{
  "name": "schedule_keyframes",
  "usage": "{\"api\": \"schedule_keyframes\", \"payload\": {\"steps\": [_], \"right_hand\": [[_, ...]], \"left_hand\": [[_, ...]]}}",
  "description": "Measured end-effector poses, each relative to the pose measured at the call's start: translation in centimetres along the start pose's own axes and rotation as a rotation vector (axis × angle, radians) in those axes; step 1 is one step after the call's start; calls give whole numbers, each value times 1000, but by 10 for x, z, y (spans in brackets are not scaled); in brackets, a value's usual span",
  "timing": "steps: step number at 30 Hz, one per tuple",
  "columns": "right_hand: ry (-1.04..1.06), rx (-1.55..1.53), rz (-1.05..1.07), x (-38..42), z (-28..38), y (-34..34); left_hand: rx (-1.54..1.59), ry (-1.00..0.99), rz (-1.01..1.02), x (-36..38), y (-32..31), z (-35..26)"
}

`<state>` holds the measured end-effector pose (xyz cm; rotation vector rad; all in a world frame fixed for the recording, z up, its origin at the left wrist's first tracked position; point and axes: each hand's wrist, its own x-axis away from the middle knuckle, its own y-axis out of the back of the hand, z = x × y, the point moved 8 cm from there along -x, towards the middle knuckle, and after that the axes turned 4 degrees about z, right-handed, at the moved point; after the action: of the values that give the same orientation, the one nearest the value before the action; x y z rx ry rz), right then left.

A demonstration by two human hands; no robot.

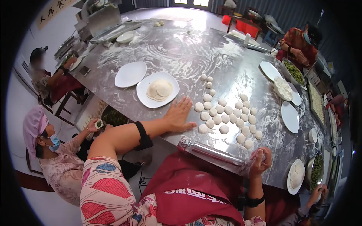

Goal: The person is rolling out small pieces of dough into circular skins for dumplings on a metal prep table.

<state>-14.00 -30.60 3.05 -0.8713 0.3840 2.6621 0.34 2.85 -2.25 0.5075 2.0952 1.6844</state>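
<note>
My left hand lies flat on the floured metal table, fingers spread, between a white plate and the dough pieces. On that plate rests a small stack of thin round wrappers. Several small flattened dough balls are spread to the right of my left hand. Near the front edge a shiny metal rolling pin lies on the table. My right hand is closed around the handle at its right end; its left handle is free.
An empty white plate stands at the left. At the right are white plates, a flour bowl, bowls of green filling and a plate of wrappers. Co-workers sit left, work back right, and another's hand shows lower right.
</note>
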Motion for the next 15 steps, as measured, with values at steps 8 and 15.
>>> {"api": "schedule_keyframes", "payload": {"steps": [8,15], "right_hand": [[7,-31,13,-2,-6,3],[-25,-46,-11,0,-8,4]], "left_hand": [[272,43,-134,-110,41,-13],[146,22,111,-169,1,-18]]}}
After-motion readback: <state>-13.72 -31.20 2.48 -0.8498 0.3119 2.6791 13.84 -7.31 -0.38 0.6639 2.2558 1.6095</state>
